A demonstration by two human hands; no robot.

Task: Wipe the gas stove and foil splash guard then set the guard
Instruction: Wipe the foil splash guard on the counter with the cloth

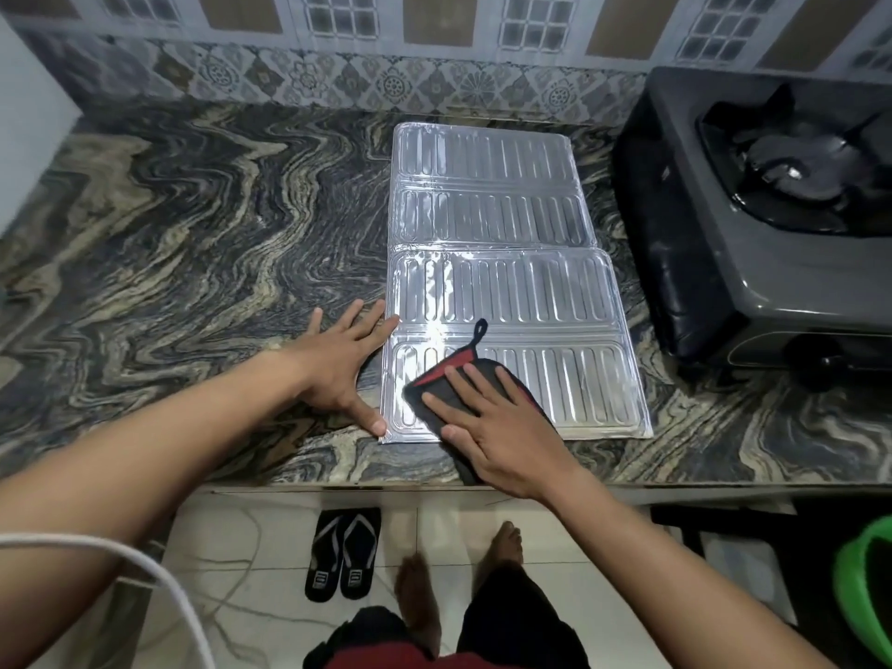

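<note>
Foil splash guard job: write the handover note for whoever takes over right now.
Left hand: open, flat on the counter, fingers steadying the left edge of the foil splash guard.
Right hand: open, pressing the cloth flat on the guard's nearest panel.
Guard lies unfolded on the counter, left of the gas stove.
Done: guard wiping under way; stove's state cannot be judged.
Left: finish wiping, then set the guard.

Dim, soft indoor light. White glare streaks the foil guard (531, 301) at centre. Wide-angle bending curves the worktop (193, 210); the stove (753, 243) at two o'clock is blurred.
</note>
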